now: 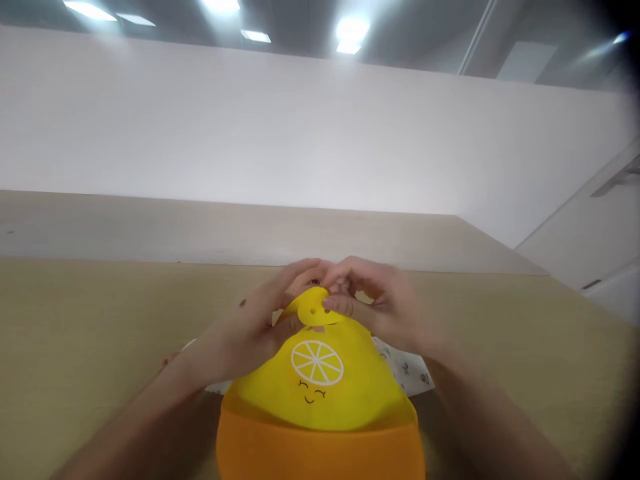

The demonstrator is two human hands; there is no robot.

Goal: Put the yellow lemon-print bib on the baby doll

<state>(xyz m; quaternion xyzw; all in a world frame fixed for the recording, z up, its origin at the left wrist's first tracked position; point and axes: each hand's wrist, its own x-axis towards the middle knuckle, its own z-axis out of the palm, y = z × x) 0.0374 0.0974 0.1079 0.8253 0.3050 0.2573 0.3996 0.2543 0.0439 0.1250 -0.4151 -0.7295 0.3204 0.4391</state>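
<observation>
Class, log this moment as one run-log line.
left hand: grips strap | right hand: pinches strap | bib: on table

Yellow silicone bib (320,380) with white lemon-slice print and smiling face, orange pocket nearest the camera, flat on tan table, its holed neck strap apparently being fastened.

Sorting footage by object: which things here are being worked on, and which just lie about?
In hand:
yellow bib, neck strap pinched by left hand and right hand

Lying about:
white printed cloth under the bib
wooden table
</observation>
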